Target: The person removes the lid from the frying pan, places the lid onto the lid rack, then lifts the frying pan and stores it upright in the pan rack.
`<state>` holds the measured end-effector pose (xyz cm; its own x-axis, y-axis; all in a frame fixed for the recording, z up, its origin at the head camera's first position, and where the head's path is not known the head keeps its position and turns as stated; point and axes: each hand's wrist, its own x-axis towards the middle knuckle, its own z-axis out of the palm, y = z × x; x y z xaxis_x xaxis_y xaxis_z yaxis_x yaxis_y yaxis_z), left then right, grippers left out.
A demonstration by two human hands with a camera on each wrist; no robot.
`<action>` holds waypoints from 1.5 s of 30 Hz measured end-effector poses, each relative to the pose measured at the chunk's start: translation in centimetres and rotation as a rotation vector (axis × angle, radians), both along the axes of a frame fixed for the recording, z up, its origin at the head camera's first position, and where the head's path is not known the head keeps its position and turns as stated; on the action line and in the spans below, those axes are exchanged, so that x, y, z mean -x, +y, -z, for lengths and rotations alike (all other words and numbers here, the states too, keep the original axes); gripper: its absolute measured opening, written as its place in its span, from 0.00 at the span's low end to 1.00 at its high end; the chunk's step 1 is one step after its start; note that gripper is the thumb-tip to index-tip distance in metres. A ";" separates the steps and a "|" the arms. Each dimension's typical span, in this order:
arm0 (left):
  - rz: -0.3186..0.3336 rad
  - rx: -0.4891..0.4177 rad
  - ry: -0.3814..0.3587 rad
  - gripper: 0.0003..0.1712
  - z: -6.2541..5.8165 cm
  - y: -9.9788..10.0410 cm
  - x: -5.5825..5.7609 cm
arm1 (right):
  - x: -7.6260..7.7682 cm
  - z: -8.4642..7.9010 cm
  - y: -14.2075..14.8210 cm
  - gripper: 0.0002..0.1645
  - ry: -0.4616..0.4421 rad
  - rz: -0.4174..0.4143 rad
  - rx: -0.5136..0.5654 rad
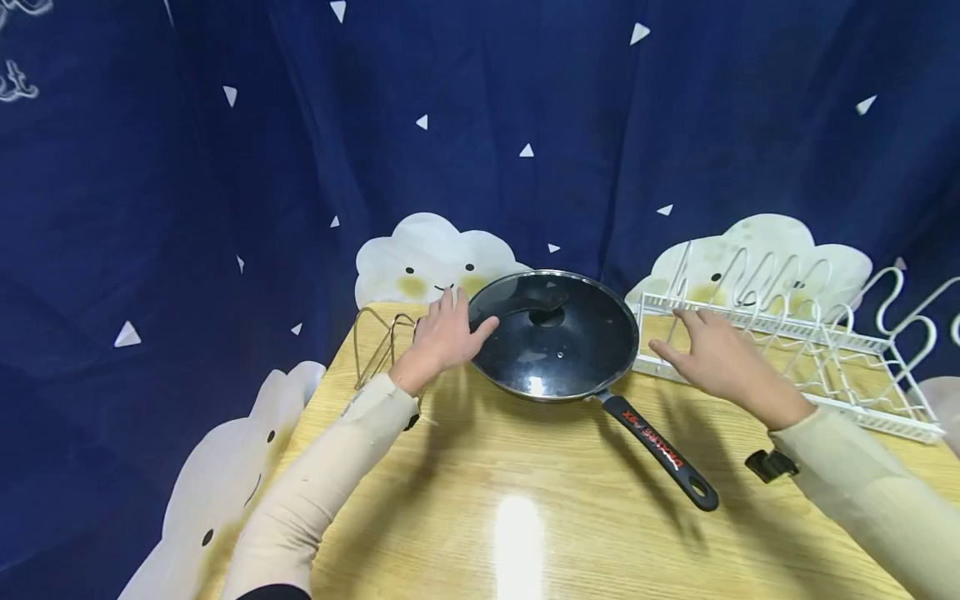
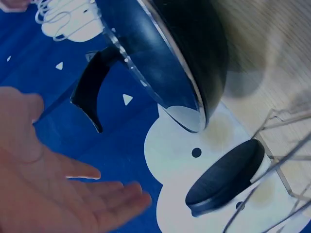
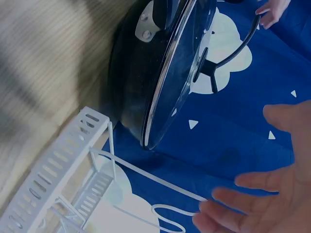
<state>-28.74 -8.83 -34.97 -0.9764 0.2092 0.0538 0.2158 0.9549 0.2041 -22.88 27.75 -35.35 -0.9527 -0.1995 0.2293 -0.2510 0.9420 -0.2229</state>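
Observation:
A black frying pan [image 1: 517, 390] sits on the wooden table, its long handle [image 1: 660, 450] pointing toward the front right. Over it lies a dark glass lid [image 1: 585, 350] with a silver rim and a curved black lid handle [image 2: 92, 87]. My left hand [image 1: 447, 332] hovers at the pan's left side, fingers spread, holding nothing. To the right of the pan, my right hand [image 1: 712, 354] is held over the near left end of a white rack [image 1: 832, 337], fingers extended and nothing in them. The right wrist view shows that palm [image 3: 272, 194] bare.
A metal wire stand [image 1: 367, 354] is at the table's left edge, partly hidden by my left hand. A flat black rounded piece [image 2: 226, 179] leans beside its wires. Behind the table hangs a blue curtain [image 1: 480, 125] with white triangles and clouds.

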 end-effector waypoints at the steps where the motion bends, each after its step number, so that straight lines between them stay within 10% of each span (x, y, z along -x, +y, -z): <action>1: 0.002 -0.023 0.018 0.49 -0.1 0.1 0.1 | -0.2 0.0 0.0 0.43 -0.011 -0.014 0.011; 16: 0.060 -0.275 0.007 0.31 0.3 1.2 3.5 | -3.2 2.4 -0.1 0.25 -0.241 -0.122 0.106; 36: 0.035 -0.969 -0.430 0.25 1.6 2.3 6.3 | -5.7 5.6 -0.3 0.23 -0.860 -0.252 0.547; 45: 0.052 -1.077 -0.592 0.26 2.2 2.6 7.0 | -6.6 7.0 -0.1 0.28 -1.079 -0.324 0.916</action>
